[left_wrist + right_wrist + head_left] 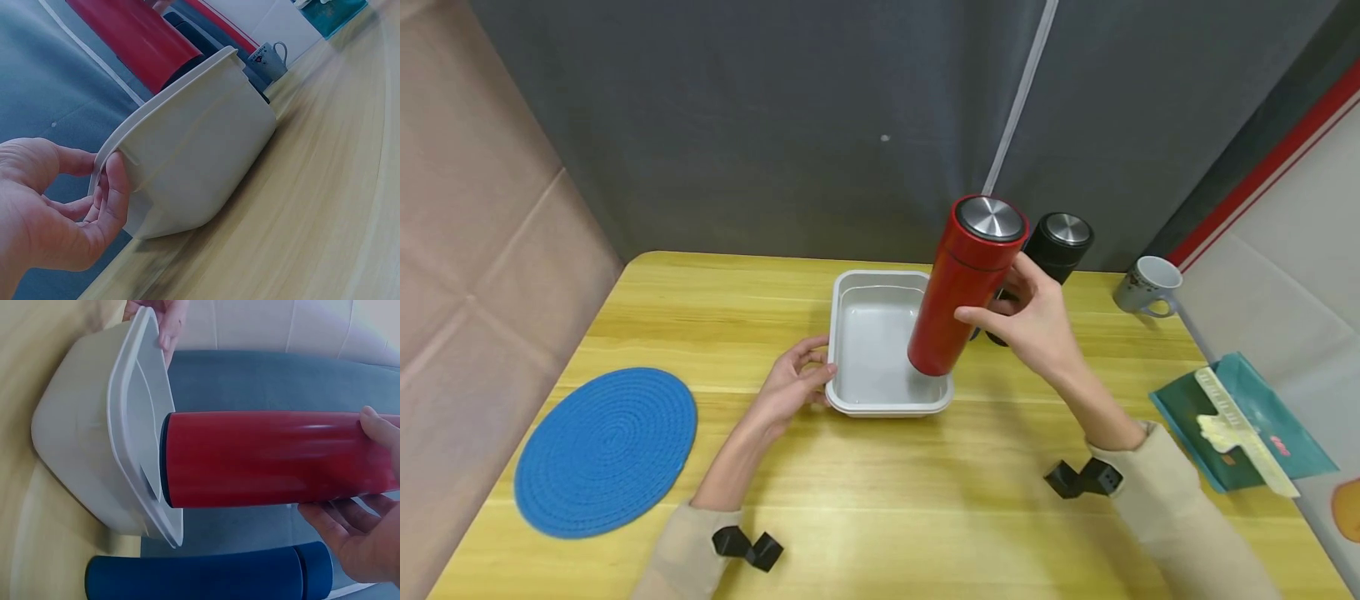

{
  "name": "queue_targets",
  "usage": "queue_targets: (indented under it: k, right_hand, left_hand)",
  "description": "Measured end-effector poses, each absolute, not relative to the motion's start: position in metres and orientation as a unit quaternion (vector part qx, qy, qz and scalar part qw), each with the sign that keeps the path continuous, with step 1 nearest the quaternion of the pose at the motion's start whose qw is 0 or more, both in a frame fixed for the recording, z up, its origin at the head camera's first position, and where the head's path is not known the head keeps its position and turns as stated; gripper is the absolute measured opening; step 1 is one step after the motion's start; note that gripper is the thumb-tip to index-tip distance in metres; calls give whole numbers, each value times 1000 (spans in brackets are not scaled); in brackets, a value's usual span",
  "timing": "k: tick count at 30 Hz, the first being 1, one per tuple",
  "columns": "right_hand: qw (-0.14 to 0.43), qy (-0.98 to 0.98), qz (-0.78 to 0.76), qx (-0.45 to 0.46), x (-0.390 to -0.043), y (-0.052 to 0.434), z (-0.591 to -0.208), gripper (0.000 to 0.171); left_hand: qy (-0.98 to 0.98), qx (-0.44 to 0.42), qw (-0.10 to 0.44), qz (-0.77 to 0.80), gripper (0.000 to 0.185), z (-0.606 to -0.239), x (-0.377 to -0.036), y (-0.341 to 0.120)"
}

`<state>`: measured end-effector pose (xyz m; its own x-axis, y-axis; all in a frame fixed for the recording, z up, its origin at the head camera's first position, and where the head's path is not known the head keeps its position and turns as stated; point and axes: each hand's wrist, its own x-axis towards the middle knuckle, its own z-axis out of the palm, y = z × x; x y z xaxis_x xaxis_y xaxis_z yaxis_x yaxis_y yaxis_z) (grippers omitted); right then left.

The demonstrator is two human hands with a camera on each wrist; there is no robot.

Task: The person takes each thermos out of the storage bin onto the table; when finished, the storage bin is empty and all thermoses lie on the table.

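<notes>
black flask (pixel 1054 250) half hidden, mug print (pixel 261 57) unreadable

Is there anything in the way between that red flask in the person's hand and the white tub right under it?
Nothing visible. The right hand holds the red metal flask tilted just over the white rectangular plastic tub. The left hand grips the tub's near-left rim, clear of the flask.

This looks like a staged recording booth rather than a lived-in room. A pale wooden table (pixel 880 492) stands boxed in by a grey fabric backdrop (pixel 775 125) and padded beige panels (pixel 482 233). Household props are laid out on it: a blue woven mat (pixel 606 450), a mug (pixel 1146 286) and a teal packet (pixel 1240 421).
</notes>
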<state>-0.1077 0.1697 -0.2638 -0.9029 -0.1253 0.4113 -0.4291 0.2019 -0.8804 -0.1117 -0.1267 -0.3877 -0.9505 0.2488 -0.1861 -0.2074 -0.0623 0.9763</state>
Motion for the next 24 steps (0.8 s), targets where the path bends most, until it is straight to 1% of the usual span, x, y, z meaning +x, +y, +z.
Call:
queue_targets:
  k: [5,19,24]
  right_hand:
    - [140,-772,593,179,-107,178,-262,59]
    - [178,-790,574,124,-102,203,-267,59]
    - [178,-789,577,110,-101,211,-271,58]
  left_hand:
    - [663,14,156,732,53,-389,-112,-126]
    - [667,12,161,728,53,-389,-112,-127]
    - [665,7,163,729,52,-389,-112,-129]
